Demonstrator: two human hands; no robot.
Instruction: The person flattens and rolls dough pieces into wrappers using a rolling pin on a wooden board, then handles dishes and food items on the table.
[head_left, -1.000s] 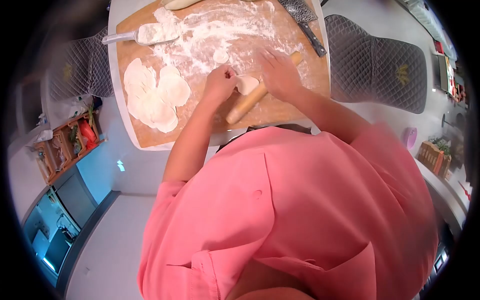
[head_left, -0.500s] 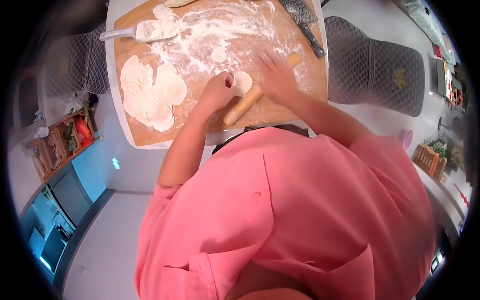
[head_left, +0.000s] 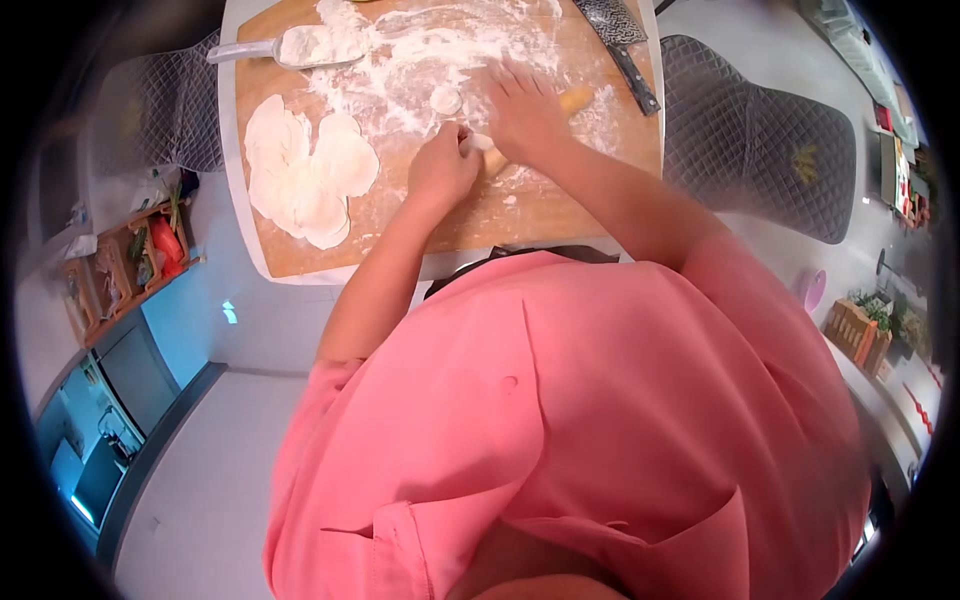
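Note:
My left hand is closed, with thumb and fingers pinching the edge of a small dough wrapper. The wrapper lies partly under a wooden rolling pin. My right hand lies flat across the middle of the pin, fingers stretched out, and hides much of it. Just beyond my left hand a small flattened dough piece rests on the floury wooden board. To the left, several rolled dough wrappers overlap in a pile.
A metal scoop holding flour sits at the board's far left. At the far right lies a cleaver with a dark handle. Quilted grey chairs flank the table. Loose flour covers the board's back half.
The rolling pin has moved away from me and onto the wrapper, with my right hand moving forward and left on it. My left hand still grips the wrapper's edge.

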